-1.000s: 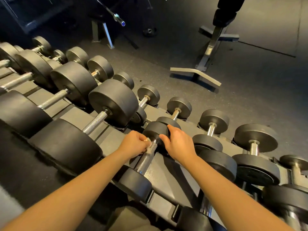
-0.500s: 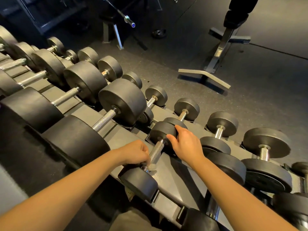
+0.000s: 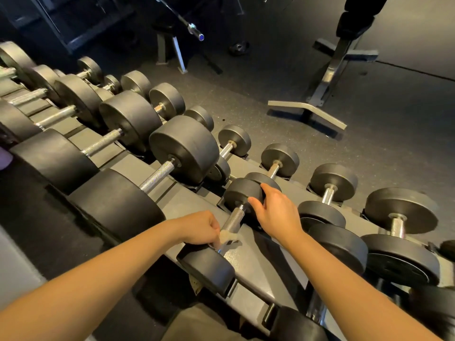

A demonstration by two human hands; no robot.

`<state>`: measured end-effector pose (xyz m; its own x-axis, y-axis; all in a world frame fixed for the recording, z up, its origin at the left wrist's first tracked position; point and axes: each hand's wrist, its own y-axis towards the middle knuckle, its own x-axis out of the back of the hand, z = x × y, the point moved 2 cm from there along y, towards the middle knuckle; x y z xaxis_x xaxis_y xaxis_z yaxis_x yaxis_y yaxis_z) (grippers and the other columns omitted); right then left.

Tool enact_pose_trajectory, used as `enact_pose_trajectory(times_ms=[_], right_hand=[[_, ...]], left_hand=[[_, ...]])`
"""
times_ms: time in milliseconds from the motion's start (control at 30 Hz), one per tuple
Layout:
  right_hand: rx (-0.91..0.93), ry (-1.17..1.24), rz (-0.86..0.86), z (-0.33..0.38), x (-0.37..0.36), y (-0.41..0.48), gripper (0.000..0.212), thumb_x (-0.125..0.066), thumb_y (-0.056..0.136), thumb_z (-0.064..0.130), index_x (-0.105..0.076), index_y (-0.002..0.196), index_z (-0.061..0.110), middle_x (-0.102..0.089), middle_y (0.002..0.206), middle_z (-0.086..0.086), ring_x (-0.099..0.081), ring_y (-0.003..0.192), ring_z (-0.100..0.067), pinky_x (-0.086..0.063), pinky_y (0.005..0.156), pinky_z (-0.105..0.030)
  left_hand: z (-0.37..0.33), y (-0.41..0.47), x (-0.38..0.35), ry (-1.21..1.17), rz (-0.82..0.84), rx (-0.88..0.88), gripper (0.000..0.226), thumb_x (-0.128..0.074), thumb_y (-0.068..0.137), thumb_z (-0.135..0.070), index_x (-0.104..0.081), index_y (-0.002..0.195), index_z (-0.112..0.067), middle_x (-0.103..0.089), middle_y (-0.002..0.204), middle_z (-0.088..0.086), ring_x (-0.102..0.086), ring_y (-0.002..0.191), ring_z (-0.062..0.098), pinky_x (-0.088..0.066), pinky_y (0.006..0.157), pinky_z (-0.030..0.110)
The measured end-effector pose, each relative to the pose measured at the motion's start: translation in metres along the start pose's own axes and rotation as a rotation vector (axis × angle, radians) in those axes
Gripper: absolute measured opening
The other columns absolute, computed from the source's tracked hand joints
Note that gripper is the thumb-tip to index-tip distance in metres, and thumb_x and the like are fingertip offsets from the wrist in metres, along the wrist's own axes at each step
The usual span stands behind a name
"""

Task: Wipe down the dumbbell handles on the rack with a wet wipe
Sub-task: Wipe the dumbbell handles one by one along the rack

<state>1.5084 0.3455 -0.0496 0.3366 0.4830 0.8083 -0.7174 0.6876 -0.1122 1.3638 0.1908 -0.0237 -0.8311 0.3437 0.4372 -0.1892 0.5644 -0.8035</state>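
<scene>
- A wet wipe (image 3: 228, 236) is pinched by the left hand (image 3: 199, 228) at the near end of the dumbbell handle (image 3: 234, 217).
- The far head (image 3: 240, 193) is gripped by the right hand (image 3: 277, 214).

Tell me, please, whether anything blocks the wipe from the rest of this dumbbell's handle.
Nothing visible. The left hand holds the wet wipe on the near end of the handle; the right hand grips only the far head.

Grey tiered rack (image 3: 194, 205) carries rows of black dumbbells (image 3: 183, 148); rack stands on dark floor (image 3: 369, 156).
</scene>
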Motion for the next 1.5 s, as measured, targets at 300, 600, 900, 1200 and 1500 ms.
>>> enact_pose_trajectory(times_ms=[300, 600, 900, 1200, 1500], right_hand=[[-0.035, 0.062, 0.039, -0.003, -0.004, 0.000, 0.052, -0.053, 0.100, 0.053, -0.040, 0.140, 0.023, -0.067, 0.111, -0.001, -0.068, 0.098, -0.021, -0.053, 0.075, -0.034], [-0.105, 0.142, 0.076, -0.001, -0.002, -0.004, 0.054, -0.056, 0.100, 0.046, -0.037, 0.146, 0.025, -0.069, 0.110, 0.000, -0.069, 0.096, -0.018, -0.060, 0.084, -0.039], [-0.341, 0.745, 0.311, 0.026, 0.007, -0.075, 0.010, -0.063, 0.097, 0.018, -0.069, 0.100, 0.026, -0.073, 0.082, -0.005, -0.068, 0.069, -0.014, -0.061, 0.074, -0.041], [-0.722, 1.077, 0.011, 0.021, -0.027, -0.055, 0.017, -0.060, 0.098, 0.009, -0.072, 0.086, 0.005, -0.071, 0.070, -0.016, -0.067, 0.057, -0.025, -0.062, 0.059, -0.040], [-0.715, 0.922, 0.089, 0.037, -0.056, -0.049, 0.026, -0.044, 0.107, 0.031, -0.062, 0.092, 0.019, -0.072, 0.085, -0.013, -0.070, 0.072, -0.022, -0.058, 0.056, -0.032]], left_hand=[[-0.030, 0.037, -0.008, -0.228, -0.552, -0.155, 0.017, -0.071, 0.093, -0.029, -0.059, 0.084, -0.020, -0.061, 0.071, -0.003, -0.057, 0.065, 0.010, -0.040, 0.060, 0.025], [-0.006, 0.004, 0.008, -0.095, -0.006, 0.049, 0.018, -0.072, 0.088, -0.013, -0.062, 0.074, -0.017, -0.064, 0.074, 0.001, -0.058, 0.072, 0.014, -0.049, 0.075, 0.031], [-0.051, -0.014, 0.015, -0.477, -0.159, -0.066, 0.013, -0.076, 0.087, -0.010, -0.067, 0.078, -0.012, -0.070, 0.072, 0.009, -0.067, 0.066, 0.018, -0.057, 0.063, 0.029], [-0.046, -0.016, 0.006, -0.606, -0.328, -0.102, 0.019, -0.062, 0.101, -0.022, -0.078, 0.099, -0.013, -0.077, 0.096, 0.008, -0.071, 0.085, 0.015, -0.059, 0.079, 0.030], [0.011, -0.037, -0.027, -0.068, -0.572, -0.073, 0.018, -0.064, 0.095, -0.047, -0.074, 0.097, -0.032, -0.070, 0.095, -0.013, -0.063, 0.093, 0.004, -0.055, 0.086, 0.034]])
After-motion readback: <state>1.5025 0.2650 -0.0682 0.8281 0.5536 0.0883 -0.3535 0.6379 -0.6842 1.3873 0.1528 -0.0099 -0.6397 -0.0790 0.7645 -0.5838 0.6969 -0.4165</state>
